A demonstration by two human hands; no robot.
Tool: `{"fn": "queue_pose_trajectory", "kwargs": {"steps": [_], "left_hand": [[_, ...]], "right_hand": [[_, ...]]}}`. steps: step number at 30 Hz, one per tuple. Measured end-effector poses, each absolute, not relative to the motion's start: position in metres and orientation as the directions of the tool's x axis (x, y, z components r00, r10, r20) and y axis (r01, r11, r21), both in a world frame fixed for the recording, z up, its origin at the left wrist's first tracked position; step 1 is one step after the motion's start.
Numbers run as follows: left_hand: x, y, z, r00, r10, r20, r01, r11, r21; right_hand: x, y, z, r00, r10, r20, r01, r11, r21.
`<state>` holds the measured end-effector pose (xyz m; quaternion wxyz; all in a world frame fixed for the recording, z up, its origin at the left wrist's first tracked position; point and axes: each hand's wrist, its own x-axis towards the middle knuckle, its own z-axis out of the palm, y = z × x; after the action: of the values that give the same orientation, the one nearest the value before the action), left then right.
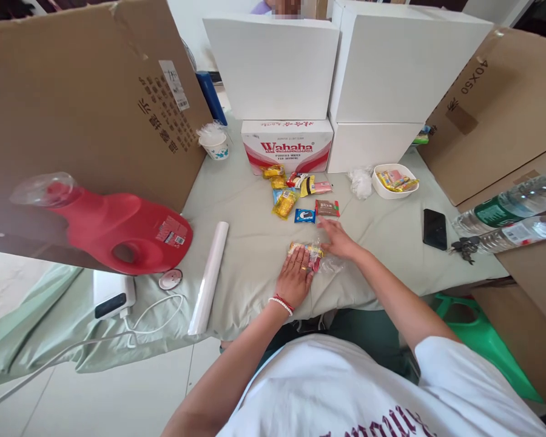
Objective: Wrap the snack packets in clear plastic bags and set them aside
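Note:
Near the front edge of the cloth, a clear plastic bag (332, 265) has several colourful wrapped snacks (316, 258) in it. My left hand (295, 276) lies flat over the bag's left part, fingers stretched out and pressing on it. Just to the right, my right hand (339, 241) is open, its fingers reaching toward a brown and red snack packet (327, 208) and its thumb by the bag. Whether a fingertip touches the packet is hard to tell. Beside that packet lies a small blue packet (304, 215). Farther back is a loose group of yellow-wrapped snacks (285, 204).
A white bowl (395, 193) of snacks and a crumpled plastic bag (361, 182) sit back right. At left are a white roll (209, 276) and a red jug (127, 233). A phone (435, 229) and water bottles (505, 209) lie right. Boxes (286, 145) wall the back.

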<state>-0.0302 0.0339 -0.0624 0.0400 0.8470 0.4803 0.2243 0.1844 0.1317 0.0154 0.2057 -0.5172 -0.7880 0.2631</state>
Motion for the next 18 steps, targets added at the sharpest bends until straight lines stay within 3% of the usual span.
{"fn": "queue_pose_trajectory", "kwargs": {"steps": [3, 7, 9, 13, 15, 18], "left_hand": [[-0.031, 0.034, -0.064, 0.431, 0.838, 0.336, 0.793, -0.529, 0.303], [-0.031, 0.033, -0.064, 0.430, 0.838, 0.336, 0.782, -0.532, 0.325], [-0.031, 0.033, -0.063, 0.432, 0.839, 0.331, 0.781, -0.532, 0.329], [-0.031, 0.034, -0.060, 0.447, 0.837, 0.317, 0.779, -0.538, 0.322], [-0.030, 0.034, -0.059, 0.452, 0.837, 0.307, 0.777, -0.539, 0.326], [-0.028, 0.033, -0.058, 0.450, 0.845, 0.289, 0.776, -0.530, 0.343]], "right_hand": [[0.181, 0.149, 0.005, -0.481, 0.875, -0.053, 0.677, 0.332, -0.656], [0.206, 0.113, 0.009, -0.533, 0.824, 0.192, 0.579, 0.520, -0.628], [0.224, 0.082, 0.010, -0.545, 0.804, 0.237, 0.554, 0.558, -0.618], [0.252, 0.029, 0.004, -0.552, 0.823, 0.136, 0.564, 0.489, -0.666], [0.257, 0.021, -0.002, -0.378, 0.918, 0.120, 0.614, 0.345, -0.710], [0.249, 0.031, -0.009, 0.085, 0.987, 0.135, 0.729, 0.031, -0.684]]}}
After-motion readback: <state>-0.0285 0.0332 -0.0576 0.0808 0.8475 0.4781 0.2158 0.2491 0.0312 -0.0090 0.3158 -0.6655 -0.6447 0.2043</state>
